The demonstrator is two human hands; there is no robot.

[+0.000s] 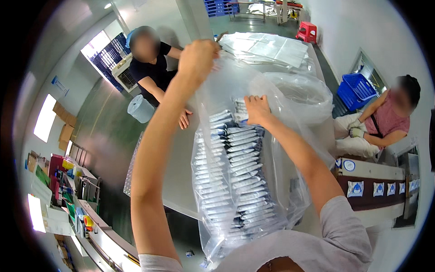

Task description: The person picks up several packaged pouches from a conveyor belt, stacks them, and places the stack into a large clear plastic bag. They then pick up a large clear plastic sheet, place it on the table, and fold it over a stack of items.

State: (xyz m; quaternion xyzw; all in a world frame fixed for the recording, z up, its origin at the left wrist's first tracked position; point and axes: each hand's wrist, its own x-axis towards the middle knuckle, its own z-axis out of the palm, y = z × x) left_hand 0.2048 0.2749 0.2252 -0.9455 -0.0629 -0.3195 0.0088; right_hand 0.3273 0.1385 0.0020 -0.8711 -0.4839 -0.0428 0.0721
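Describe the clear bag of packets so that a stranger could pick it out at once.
Start at the pale table in the middle of the view. Over it, a big clear plastic bag stretches from the person's left hand down to their grey shirt. Unlike the flat white stack at the table's far end, it shows two long columns of white-and-blue packets inside.
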